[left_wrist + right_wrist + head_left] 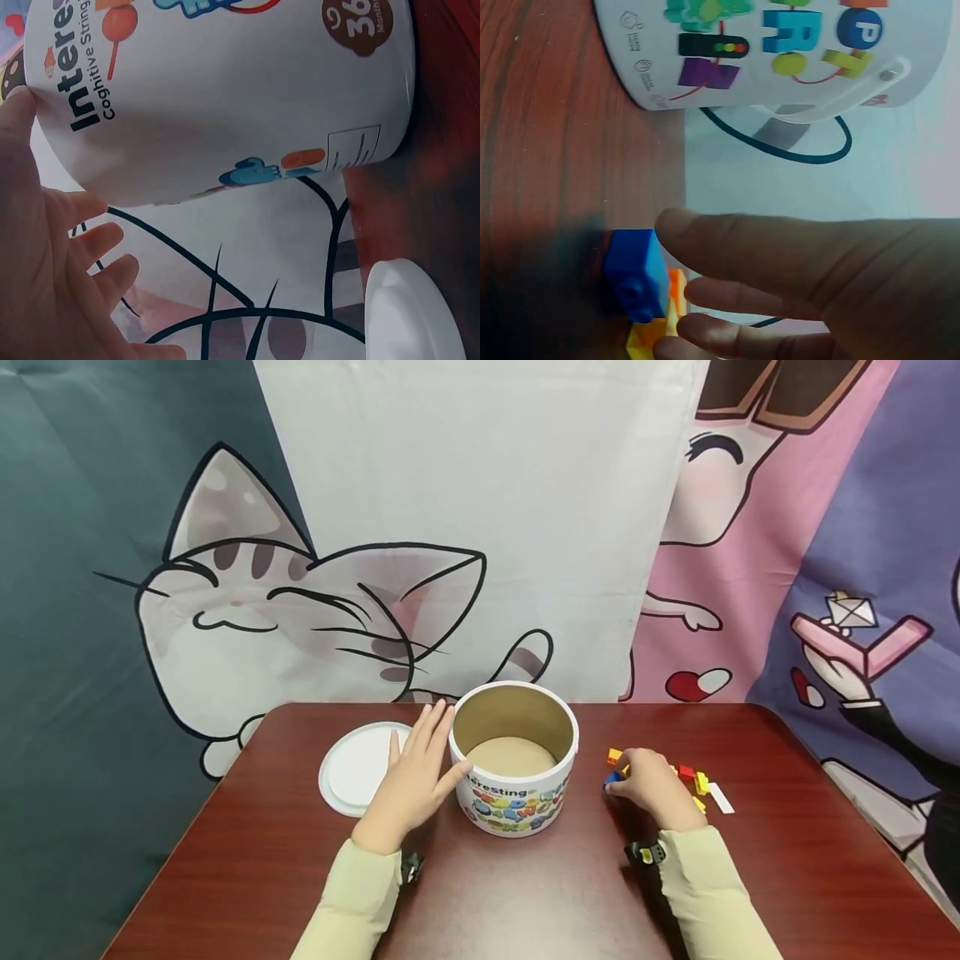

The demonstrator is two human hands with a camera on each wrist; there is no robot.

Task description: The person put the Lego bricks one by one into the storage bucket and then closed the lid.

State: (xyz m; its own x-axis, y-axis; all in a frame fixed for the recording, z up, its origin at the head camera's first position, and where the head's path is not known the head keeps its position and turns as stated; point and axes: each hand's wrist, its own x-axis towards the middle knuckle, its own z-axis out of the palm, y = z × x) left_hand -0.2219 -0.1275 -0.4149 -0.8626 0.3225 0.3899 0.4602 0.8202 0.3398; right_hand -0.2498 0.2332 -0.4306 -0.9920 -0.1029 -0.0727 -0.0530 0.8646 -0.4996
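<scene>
My left hand (412, 777) lies against the left side of a white printed bucket (513, 810), its fingers spread and straight, the thumb at the rim. The bucket stands upright without its lid, and its inside shows bare. On the right, my right hand (648, 783) is lowered over a blue block (634, 274). In the right wrist view the thumb tip is right beside the block's top edge, the other fingers behind it; no firm grip shows. Yellow (649, 337) and orange blocks (678, 289) lie by the fingers.
A round white lid (356, 768) lies left of the bucket. Near my right hand are a red block (686, 772), yellow blocks (702, 783) and a white strip (722, 798). The brown table (517, 902) ends at a cartoon-printed cloth (480, 485).
</scene>
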